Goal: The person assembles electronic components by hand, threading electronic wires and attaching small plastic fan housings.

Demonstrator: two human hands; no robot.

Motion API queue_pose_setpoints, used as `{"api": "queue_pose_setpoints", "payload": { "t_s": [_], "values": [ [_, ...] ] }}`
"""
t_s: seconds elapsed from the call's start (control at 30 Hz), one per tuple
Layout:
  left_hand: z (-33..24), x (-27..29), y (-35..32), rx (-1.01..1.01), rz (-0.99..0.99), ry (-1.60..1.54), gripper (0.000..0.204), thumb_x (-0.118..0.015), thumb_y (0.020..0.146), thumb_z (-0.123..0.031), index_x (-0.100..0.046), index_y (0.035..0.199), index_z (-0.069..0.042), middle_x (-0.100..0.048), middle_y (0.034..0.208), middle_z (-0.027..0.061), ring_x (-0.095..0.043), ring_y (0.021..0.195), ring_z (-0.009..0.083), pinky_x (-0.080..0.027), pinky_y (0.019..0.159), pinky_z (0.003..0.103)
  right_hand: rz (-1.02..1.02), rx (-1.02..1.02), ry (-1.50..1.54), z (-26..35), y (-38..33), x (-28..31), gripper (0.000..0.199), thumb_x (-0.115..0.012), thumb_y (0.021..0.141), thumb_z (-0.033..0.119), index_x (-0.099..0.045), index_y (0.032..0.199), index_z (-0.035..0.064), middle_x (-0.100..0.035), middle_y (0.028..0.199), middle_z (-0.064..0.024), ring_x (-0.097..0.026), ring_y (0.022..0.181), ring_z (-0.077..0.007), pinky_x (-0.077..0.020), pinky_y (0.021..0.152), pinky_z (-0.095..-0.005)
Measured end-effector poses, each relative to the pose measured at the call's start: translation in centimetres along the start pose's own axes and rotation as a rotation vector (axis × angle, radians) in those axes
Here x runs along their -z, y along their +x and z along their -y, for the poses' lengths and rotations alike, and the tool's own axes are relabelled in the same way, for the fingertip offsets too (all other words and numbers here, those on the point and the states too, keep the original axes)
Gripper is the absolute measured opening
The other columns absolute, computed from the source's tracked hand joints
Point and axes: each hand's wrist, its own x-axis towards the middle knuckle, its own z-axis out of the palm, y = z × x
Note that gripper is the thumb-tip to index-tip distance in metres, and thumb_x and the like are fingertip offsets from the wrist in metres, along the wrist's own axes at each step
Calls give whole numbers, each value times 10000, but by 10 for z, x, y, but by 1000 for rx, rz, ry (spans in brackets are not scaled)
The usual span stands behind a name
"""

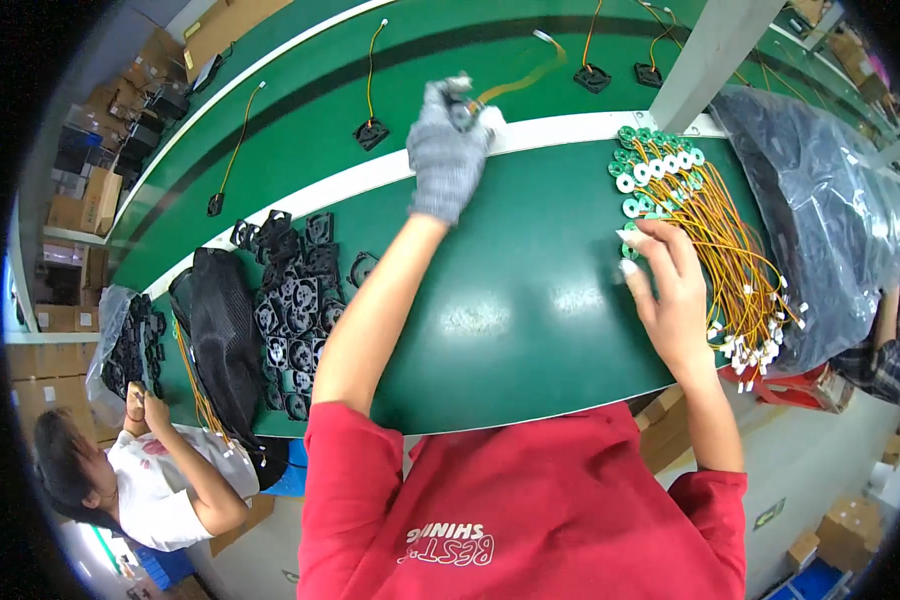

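1. On the far edge of the green table (510,300), the left hand (448,150) wears a grey glove and reaches out to the white line beside the moving belt (300,110).
2. That left hand is closed around a small fan part (462,100). A yellow wire (520,78) runs from the part out over the belt.
3. Over to the right, the bare right hand (670,290) lies on the table with its fingers spread a little.
4. Its fingertips touch the near edge of a pile of small green round boards (650,165). I cannot tell if it is pinching one.
5. Each board has a yellow wire, and the bunch of wires (740,260) fans out to the right, ending in white plugs (755,350).
6. To the left lies a heap of black fan frames (295,305), just beside a black mesh bag (225,330).
7. More black fans with wires (370,133) sit well apart on the belt.
8. A big grey plastic bag (820,210) lies at the far right.
9. Another person in a white shirt (160,480) works at the lower left.
10. The red shirt (510,510) of the person with the camera fills the bottom.
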Motion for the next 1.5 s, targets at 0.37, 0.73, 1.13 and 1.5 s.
{"api": "queue_pose_setpoints", "payload": {
  "t_s": [0.37, 0.73, 1.13, 1.5],
  "values": [
    [-70, 84, -115, -183, 430, -300, 625, -729, 643, -84, -446, 1200, -63, -458, 1200, 106, -495, 937, 176, -407, 846, 299, -76, 286, 234, 67, 31, 23, 287, -657, 672, 95, -592, 947, 43, -587, 1013, -121, -566, 918, -278, -424, 826, -388],
    [-69, 114, -140, -81, 579, -553, 578, -725, 684, -97, -452, 1191, -53, -480, 1193, 92, -493, 1046, 171, -394, 901, 303, 144, 184, 475, 86, 21, 29, 189, -668, 652, 63, -555, 802, 41, -549, 755, -66, -534, 683, -241, -415, 639, -326],
    [-79, 139, -142, -130, 639, -334, 232, -606, 767, -80, -560, 989, -29, -623, 928, 115, -642, 777, 214, -498, 680, 289, 286, 140, 539, 97, 20, 40, 165, -655, 666, 30, -535, 778, 20, -531, 750, -80, -542, 651, -235, -437, 573, -316],
    [-81, 142, -153, -677, 522, 162, 274, -619, 720, -115, -591, 991, -79, -609, 1033, 118, -599, 920, 268, -493, 735, 335, 287, 312, 267, 106, 20, 45, 203, -649, 612, 31, -513, 764, 30, -499, 713, -83, -521, 569, -243, -439, 502, -334]
  ]
}}
